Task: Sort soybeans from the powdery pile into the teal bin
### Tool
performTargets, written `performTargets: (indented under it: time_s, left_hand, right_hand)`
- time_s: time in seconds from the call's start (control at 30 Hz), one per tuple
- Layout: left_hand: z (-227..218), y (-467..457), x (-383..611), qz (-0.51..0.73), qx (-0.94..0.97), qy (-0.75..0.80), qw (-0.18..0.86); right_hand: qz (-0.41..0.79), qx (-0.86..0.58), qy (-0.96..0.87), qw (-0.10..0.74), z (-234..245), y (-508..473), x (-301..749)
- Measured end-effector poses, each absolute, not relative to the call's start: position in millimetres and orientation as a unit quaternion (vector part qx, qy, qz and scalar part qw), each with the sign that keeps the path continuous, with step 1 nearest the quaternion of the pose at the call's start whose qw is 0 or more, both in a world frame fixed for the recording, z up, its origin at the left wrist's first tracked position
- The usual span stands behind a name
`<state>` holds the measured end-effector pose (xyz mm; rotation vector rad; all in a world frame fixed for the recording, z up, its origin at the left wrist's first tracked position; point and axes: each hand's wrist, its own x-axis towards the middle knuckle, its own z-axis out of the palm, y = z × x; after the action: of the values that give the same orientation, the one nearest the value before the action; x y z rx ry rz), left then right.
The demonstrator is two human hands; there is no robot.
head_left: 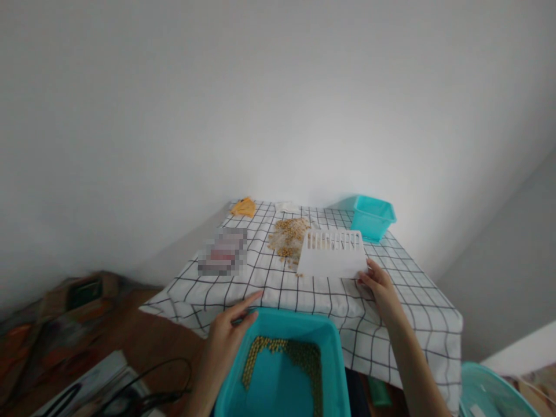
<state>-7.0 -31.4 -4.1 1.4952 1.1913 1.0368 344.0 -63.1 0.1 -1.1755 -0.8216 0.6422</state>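
My left hand (228,333) grips the far left rim of a teal plastic bin (278,385) held below the near edge of the table; a strip of green-yellow beans lies inside the bin. My right hand (379,285) pinches the right corner of a white slotted plastic scraper (332,255), which rests on the checked tablecloth (269,284). Just left of the scraper lies a loose pile of tan beans (289,236).
A second teal bin (372,217) stands at the table's far right. An orange cloth (244,207) lies at the far left corner, a blurred pinkish item (222,252) to the left. Cables and clutter lie on the floor at left; a teal tub (490,394) sits at lower right.
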Motion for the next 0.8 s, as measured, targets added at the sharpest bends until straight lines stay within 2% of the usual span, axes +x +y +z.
performTargets:
  time_s: [0.63, 0.8]
  left_hand:
    - [-7.5, -29.2, -7.0, 0.411, 0.616, 0.480, 0.469]
    - [-7.1, -28.2, -7.6, 0.412, 0.610, 0.478, 0.479]
  right_hand:
    - [0.394, -0.498, -0.468, 0.614, 9.4, -76.6, 344.8]
    - [0.395, -0.480, -0.439, 0.649, 13.4, -80.8, 343.8]
